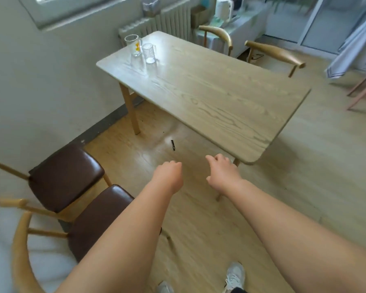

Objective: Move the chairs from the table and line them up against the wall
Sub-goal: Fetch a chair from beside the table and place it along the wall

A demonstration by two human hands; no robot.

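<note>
Both bare arms reach forward over the wooden floor [262, 208], and neither hand holds anything. The left hand [169, 176] is loosely curled, its fingers [174, 164] bent inward and close together; the right hand [222, 173] is likewise half-closed, its fingers [215, 159] curled downward just short of the near corner of the tabletop [209, 94].

Two chairs already stand by the wall [40, 81] on the left — the farther chair [66, 176] and the nearer chair [99, 220], side by side, each with a dark brown padded seat and a pale curved wooden back turned toward the wall. Their seats sit just beside each other, the nearer one partly hidden behind the left forearm.

Two more chairs are at the far side of the table: only their curved backrests show, one backrest [218, 33] near the far corner and the other backrest [277, 53] to its right.

On the far-left end of the tabletop stand two clear glass cups [143, 48], close together. A small dark object [173, 145] lies on the floor under the table's near edge — too small to identify. White sneakers [234, 275] show at the bottom edge.
</note>
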